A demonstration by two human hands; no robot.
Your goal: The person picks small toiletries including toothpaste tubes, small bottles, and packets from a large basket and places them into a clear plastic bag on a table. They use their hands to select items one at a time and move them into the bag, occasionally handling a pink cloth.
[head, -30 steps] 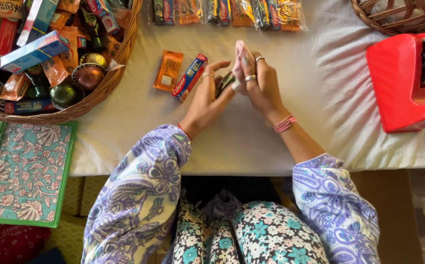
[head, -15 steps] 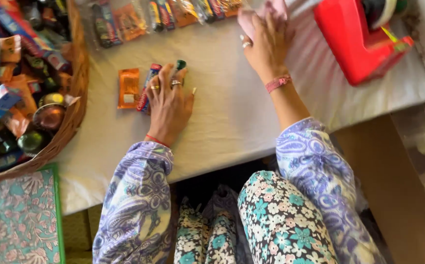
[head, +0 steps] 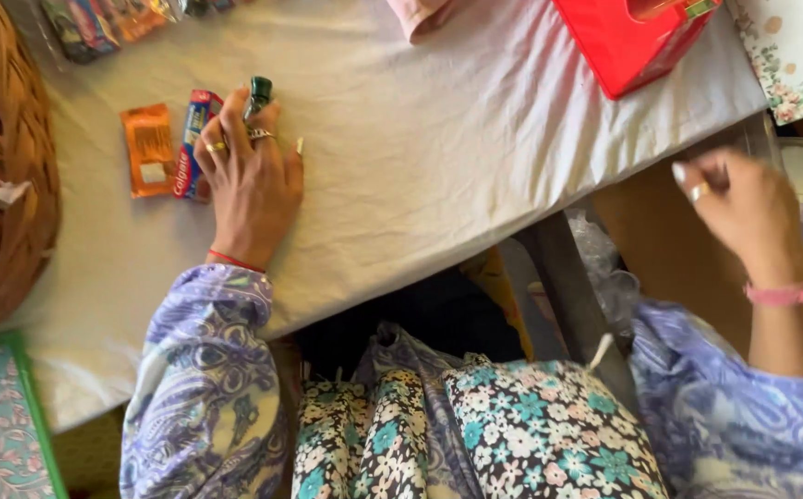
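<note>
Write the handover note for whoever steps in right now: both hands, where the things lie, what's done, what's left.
Left hand: flat on the white tablecloth, fingers on a small dark green bottle and touching a red and blue toothpaste box.
Right hand: off the table's right edge, fingers curled; whether it holds anything cannot be told.
Orange packet lies left of the toothpaste box. Wicker basket of goods at far left, red box at top right.
Done: three small items grouped together. Left: bottle not yet lifted.

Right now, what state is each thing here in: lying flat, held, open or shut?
Left hand: palm down on the table, fingers on a small green bottle.
Small green bottle: lying on the white cloth.
Orange packet: flat, untouched.
Red and blue box: flat, beside the fingers.
Right hand: off the table, holding nothing visible.
Red box: open.
</note>
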